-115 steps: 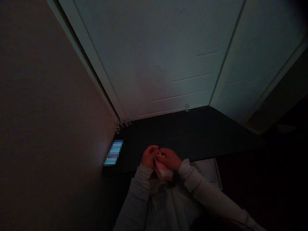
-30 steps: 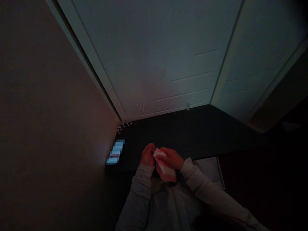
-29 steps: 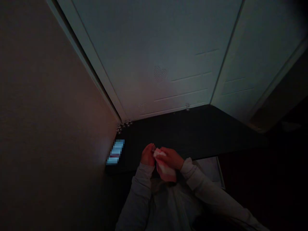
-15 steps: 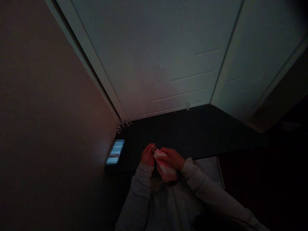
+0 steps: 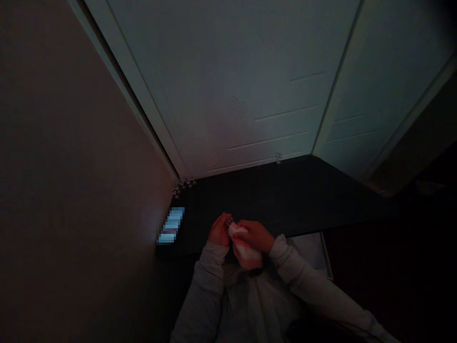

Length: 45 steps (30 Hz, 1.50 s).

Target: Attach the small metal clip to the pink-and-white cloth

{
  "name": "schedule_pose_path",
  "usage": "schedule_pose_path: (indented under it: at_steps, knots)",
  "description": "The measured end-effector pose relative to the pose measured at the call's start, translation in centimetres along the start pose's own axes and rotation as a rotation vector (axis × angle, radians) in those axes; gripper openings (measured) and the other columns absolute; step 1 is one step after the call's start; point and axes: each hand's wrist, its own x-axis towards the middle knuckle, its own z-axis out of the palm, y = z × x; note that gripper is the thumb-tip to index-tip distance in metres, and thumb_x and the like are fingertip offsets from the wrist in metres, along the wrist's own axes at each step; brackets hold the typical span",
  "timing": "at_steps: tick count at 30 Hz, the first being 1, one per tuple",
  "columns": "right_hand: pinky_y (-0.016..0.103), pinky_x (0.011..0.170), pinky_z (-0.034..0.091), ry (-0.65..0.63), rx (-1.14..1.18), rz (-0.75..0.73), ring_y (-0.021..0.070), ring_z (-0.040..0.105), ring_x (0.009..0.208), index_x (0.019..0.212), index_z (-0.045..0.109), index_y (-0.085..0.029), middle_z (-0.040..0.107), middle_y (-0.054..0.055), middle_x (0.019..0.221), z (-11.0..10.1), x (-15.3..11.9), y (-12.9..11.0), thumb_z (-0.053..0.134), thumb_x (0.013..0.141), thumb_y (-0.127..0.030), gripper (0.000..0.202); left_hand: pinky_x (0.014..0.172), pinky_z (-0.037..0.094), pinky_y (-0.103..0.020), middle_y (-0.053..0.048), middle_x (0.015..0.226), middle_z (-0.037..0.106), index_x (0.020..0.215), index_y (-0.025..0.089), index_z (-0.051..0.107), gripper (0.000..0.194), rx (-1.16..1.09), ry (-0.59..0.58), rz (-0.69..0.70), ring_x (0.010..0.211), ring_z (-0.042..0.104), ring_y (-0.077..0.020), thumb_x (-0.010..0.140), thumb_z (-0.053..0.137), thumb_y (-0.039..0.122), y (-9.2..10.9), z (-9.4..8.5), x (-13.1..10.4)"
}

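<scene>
My left hand (image 5: 218, 232) is closed, its fingertips pinching a small, shiny, clear-looking piece (image 5: 229, 220) whose exact kind is too small and dim to make out. Against that piece, my right hand (image 5: 257, 235) grips a white cloth (image 5: 249, 252), which hangs down below the fingers towards my lap. A reddish glow colours both hands and the cloth. The two hands meet just above the near edge of the dark tabletop (image 5: 293, 195).
Several similar small clear pieces (image 5: 183, 185) cluster in the far left corner, and another clear piece (image 5: 278, 158) stands by the white panel (image 5: 214, 62). A lit, blurred-out screen (image 5: 172, 225) lies at the left. Below the right edge is a pale box (image 5: 310, 250).
The red glow on my hands and the wall has dimmed a little. The clear piece has turned slightly between my left fingers; both hands are otherwise in nearly the same place.
</scene>
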Motion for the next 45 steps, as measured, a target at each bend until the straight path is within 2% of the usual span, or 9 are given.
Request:
schedule_pose_path:
  at_steps: [14,21,27,31,45]
  knots:
    - [0.019,0.054,0.033,0.024,-0.058,0.000,0.0099,0.049,0.061,0.073,0.058,-0.016,0.056,-0.001,0.066,0.2,0.0,0.2,0.049,0.072,-0.037,0.022,0.058,0.038,-0.022,0.001,0.061,0.058,0.066,0.013,0.057,0.020,0.032,0.025,0.014,0.056,0.053,-0.0079,0.059,0.064,0.030,0.0,0.4,0.0]
    - [0.020,0.057,0.034,0.023,-0.051,-0.022,0.0100,0.048,0.062,0.073,0.057,-0.016,0.056,-0.001,0.067,0.0,-0.2,0.1,0.049,0.072,-0.037,0.022,0.055,0.036,-0.022,0.000,0.060,0.057,0.065,0.012,0.058,0.023,0.095,0.055,0.066,0.055,0.052,-0.0080,0.058,0.064,0.033,-0.1,0.6,-0.2]
    - [0.019,0.055,0.034,0.052,0.039,0.040,0.0096,0.048,0.060,0.072,0.057,-0.016,0.055,-0.001,0.066,0.0,0.0,0.2,0.047,0.074,-0.034,0.021,0.055,0.037,-0.021,-0.001,0.065,0.059,0.070,0.012,0.060,0.021,0.140,0.006,0.108,0.057,0.052,-0.0083,0.057,0.066,0.028,-0.3,0.7,-0.3]
    - [0.019,0.053,0.034,0.067,0.078,0.059,0.0092,0.046,0.058,0.069,0.055,-0.015,0.053,-0.002,0.062,0.0,0.0,0.3,0.046,0.074,-0.036,0.023,0.057,0.037,-0.022,-0.001,0.065,0.059,0.073,0.012,0.061,0.021,0.159,-0.023,0.087,0.059,0.052,-0.0091,0.056,0.066,0.024,-0.3,0.6,-0.3]
    - [0.020,0.056,0.036,0.105,0.155,-0.002,0.0100,0.047,0.062,0.074,0.055,-0.015,0.053,-0.001,0.067,0.2,0.2,1.0,0.038,0.079,-0.036,0.027,0.061,0.039,-0.024,-0.003,0.071,0.062,0.085,0.013,0.059,0.029,0.136,-0.035,0.078,0.063,0.055,-0.0109,0.057,0.065,0.019,0.0,0.7,-0.5]
